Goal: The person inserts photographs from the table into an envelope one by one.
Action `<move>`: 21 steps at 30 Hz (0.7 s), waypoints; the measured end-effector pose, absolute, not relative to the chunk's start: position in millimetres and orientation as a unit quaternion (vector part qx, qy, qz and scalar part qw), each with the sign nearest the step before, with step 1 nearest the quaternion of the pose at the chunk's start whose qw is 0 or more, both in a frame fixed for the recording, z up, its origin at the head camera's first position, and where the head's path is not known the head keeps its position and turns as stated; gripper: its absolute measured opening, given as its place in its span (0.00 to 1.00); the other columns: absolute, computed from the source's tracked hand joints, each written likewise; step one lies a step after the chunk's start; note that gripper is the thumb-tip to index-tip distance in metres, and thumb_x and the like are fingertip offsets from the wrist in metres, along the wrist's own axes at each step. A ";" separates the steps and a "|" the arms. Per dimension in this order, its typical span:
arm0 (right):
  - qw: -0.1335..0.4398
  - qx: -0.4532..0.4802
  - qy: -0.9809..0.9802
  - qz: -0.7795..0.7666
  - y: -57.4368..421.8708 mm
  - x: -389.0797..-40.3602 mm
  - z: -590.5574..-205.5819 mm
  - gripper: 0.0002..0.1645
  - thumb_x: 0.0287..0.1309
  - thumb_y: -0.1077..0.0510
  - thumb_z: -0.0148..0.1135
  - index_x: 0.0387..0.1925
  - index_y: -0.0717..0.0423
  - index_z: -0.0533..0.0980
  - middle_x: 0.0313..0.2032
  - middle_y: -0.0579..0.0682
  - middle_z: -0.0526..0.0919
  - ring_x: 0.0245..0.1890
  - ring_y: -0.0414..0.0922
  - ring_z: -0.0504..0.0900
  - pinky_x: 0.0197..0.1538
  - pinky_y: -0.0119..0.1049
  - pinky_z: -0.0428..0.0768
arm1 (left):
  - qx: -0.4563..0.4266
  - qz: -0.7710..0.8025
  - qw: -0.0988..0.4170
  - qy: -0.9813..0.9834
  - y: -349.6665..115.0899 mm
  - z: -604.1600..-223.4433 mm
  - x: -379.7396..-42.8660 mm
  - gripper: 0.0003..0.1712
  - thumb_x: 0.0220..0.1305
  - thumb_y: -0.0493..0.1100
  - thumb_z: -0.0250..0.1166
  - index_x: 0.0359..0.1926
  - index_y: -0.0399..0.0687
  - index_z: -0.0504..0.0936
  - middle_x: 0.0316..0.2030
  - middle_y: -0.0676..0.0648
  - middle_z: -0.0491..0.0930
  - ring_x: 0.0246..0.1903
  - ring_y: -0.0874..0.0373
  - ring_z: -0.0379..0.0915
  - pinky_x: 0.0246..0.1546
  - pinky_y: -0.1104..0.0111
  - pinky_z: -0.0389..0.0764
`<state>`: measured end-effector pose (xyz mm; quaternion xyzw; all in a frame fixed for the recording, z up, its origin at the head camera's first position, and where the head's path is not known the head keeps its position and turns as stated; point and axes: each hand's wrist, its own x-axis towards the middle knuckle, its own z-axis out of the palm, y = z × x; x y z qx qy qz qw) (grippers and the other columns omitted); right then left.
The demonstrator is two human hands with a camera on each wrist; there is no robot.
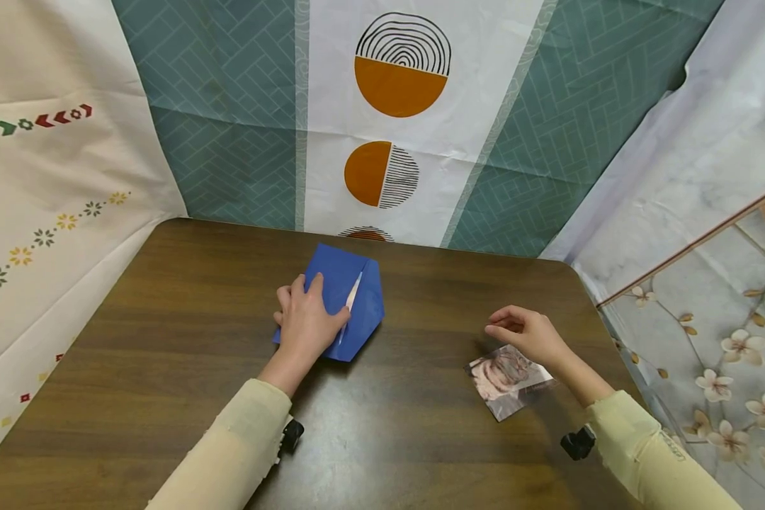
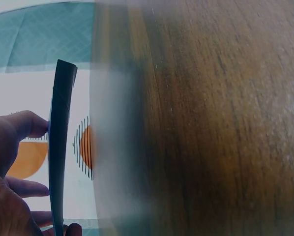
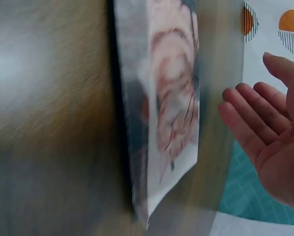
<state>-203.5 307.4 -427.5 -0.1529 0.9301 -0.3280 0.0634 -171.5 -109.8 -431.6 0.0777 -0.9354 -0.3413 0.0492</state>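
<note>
Item 1: envelope, blue, one. Located left of centre, over the far part of the tabletop; the left wrist view shows it nearly edge-on, apparently held clear of the surface. Pale slit along its upper face.

Item 2: packet, clear film over a print, one. Lies on the tabletop, right of the envelope and well apart.

Item 3: left hand. Grasping the envelope, thumb beside the slit.

Item 4: right hand. Released, fingers loosely bent, above the packet's far side; no contact visible.

Handling, as judged: the step in hand looks to be steadying the envelope while the right hand attends to the packet. Best served by a light left grip, thumb off the slit to avoid creasing; packet best pinched at an edge, film being likely slippery.

Obscured: envelope's underside and contents; whether the slit shows lining or insert cannot be told. Print blurred by glare; packet cropped in the right wrist view.
</note>
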 end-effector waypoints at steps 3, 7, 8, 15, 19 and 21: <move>0.038 -0.173 0.943 -0.282 316.1 -192.9 -424.6 0.17 0.70 0.51 0.72 0.51 0.59 0.85 0.42 0.49 0.91 0.43 0.48 0.90 0.47 0.42 0.87 | 0.079 -0.340 0.049 -0.936 -109.6 -431.4 -172.1 0.48 0.66 0.55 0.72 0.79 0.38 0.67 0.78 0.27 0.57 0.73 0.28 0.48 0.60 0.27 0.64; 0.023 -0.194 0.949 -0.248 326.2 -181.4 -422.6 0.18 0.70 0.54 0.72 0.52 0.64 0.84 0.45 0.55 0.91 0.46 0.55 0.91 0.50 0.51 0.88 | 0.081 -0.340 0.049 -0.936 -109.5 -430.4 -172.0 0.48 0.66 0.54 0.73 0.79 0.38 0.67 0.78 0.28 0.57 0.74 0.28 0.48 0.60 0.27 0.65; 0.021 -0.195 0.950 -0.242 328.5 -178.8 -422.4 0.19 0.70 0.54 0.72 0.52 0.65 0.84 0.46 0.58 0.91 0.47 0.57 0.91 0.50 0.53 0.88 | 0.082 -0.341 0.050 -0.935 -109.4 -430.2 -172.1 0.48 0.66 0.54 0.73 0.79 0.38 0.67 0.78 0.28 0.57 0.74 0.28 0.48 0.60 0.27 0.65; 0.002 -0.176 0.965 -0.194 346.8 -165.0 -432.6 0.24 0.67 0.52 0.75 0.54 0.66 0.84 0.50 0.64 0.90 0.49 0.62 0.89 0.51 0.59 0.86 | 0.081 -0.341 0.049 -0.936 -107.7 -431.0 -172.4 0.48 0.66 0.54 0.73 0.79 0.39 0.67 0.78 0.28 0.57 0.74 0.28 0.48 0.60 0.27 0.64; -0.008 -0.185 0.970 -0.159 353.9 -160.5 -444.2 0.24 0.63 0.50 0.77 0.53 0.63 0.86 0.48 0.59 0.90 0.49 0.60 0.89 0.52 0.61 0.84 | 0.079 -0.340 0.050 -0.936 -107.8 -431.2 -172.1 0.47 0.66 0.54 0.73 0.79 0.38 0.68 0.78 0.27 0.57 0.74 0.27 0.48 0.60 0.27 0.65; -0.014 -0.193 0.970 -0.150 354.9 -159.1 -448.5 0.24 0.62 0.50 0.79 0.53 0.61 0.86 0.48 0.57 0.90 0.50 0.60 0.88 0.52 0.61 0.83 | 0.079 -0.341 0.050 -0.935 -108.1 -431.2 -172.0 0.47 0.66 0.54 0.72 0.79 0.38 0.68 0.78 0.27 0.57 0.74 0.27 0.48 0.60 0.27 0.64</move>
